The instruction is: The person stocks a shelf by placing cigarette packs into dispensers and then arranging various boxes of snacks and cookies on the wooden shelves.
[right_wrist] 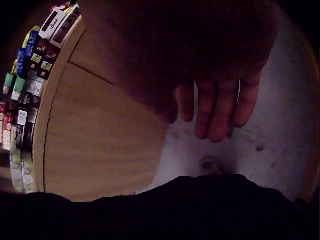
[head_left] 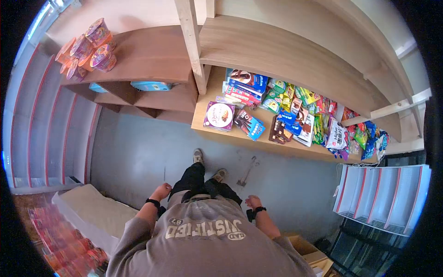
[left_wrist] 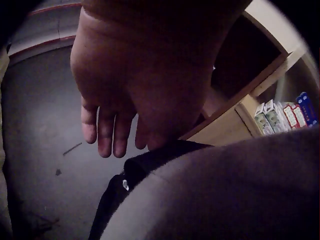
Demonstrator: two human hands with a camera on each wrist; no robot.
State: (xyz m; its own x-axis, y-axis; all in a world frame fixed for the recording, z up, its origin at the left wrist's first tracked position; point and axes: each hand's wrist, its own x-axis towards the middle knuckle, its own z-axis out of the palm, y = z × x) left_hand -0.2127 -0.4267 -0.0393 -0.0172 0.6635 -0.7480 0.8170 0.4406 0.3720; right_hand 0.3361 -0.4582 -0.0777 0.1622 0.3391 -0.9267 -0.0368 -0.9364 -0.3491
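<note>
My left hand (head_left: 161, 191) hangs beside my left hip, with a dark band at the wrist. In the left wrist view its fingers (left_wrist: 105, 135) point down, loosely relaxed, and the palm holds nothing. On the other side, my right hand (head_left: 253, 201) hangs by the right thigh and also holds nothing. Its fingers (right_wrist: 215, 110) dangle over the grey floor in the right wrist view. Ahead, a wooden shelf (head_left: 286, 147) carries a purple-and-white box (head_left: 218, 116), a blue snack pack (head_left: 249, 124), brown packs (head_left: 279, 131) and a white bag (head_left: 337, 134), out of reach of both hands.
Stacked cups (head_left: 85, 48) stand on a brown cabinet (head_left: 152, 55) at the left. White racks with red strips (head_left: 44, 124) line the left; another rack (head_left: 380, 196) is at the right. A covered block (head_left: 94, 212) lies near my left arm, a cardboard box (head_left: 304, 249) behind my right.
</note>
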